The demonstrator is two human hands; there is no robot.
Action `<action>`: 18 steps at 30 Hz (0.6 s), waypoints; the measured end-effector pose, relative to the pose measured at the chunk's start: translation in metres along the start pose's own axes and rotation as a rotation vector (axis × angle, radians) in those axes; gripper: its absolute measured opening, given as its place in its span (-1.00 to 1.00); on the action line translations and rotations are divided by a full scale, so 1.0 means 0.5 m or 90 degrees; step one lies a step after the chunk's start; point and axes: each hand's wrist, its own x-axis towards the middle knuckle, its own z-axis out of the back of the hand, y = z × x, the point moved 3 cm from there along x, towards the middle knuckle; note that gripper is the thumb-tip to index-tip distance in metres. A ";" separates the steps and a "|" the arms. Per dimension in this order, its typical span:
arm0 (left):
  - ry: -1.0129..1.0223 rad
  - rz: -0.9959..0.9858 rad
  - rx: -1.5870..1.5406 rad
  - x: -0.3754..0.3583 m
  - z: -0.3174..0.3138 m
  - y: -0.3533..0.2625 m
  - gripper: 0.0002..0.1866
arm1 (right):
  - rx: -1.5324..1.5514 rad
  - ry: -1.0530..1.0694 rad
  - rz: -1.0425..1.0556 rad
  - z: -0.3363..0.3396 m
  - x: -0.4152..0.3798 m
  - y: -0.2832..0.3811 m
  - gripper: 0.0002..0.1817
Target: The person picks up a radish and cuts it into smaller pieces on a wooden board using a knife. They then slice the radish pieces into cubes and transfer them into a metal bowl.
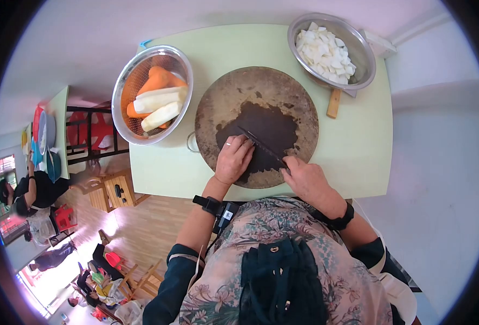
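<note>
My right hand (pixel 307 176) is closed around the handle end of a knife (pixel 262 143), whose narrow dark blade slants up to the left over the chopping board (pixel 256 86). Beside the blade, my left hand (pixel 234 158) rests on the board with its fingers curled and pressed together. Whatever may lie under those fingers is hidden. The round wooden board has a large dark wet patch around both hands.
A metal colander (pixel 117 103) with carrots (pixel 158 81) and peeled white radishes (pixel 161 115) stands left on the green table (pixel 158 173). At the right, a metal bowl (pixel 365 59) holds white slices (pixel 326 54); a wooden handle (pixel 333 104) sticks out beneath. Several people are at far left.
</note>
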 end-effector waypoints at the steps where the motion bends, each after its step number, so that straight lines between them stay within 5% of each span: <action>1: 0.002 0.000 0.007 0.000 -0.002 0.002 -0.74 | 0.008 0.001 0.002 0.000 -0.001 0.001 -0.79; 18: 0.022 0.003 0.019 -0.003 -0.008 0.006 -0.73 | 0.018 0.037 -0.002 0.027 -0.018 0.009 -0.81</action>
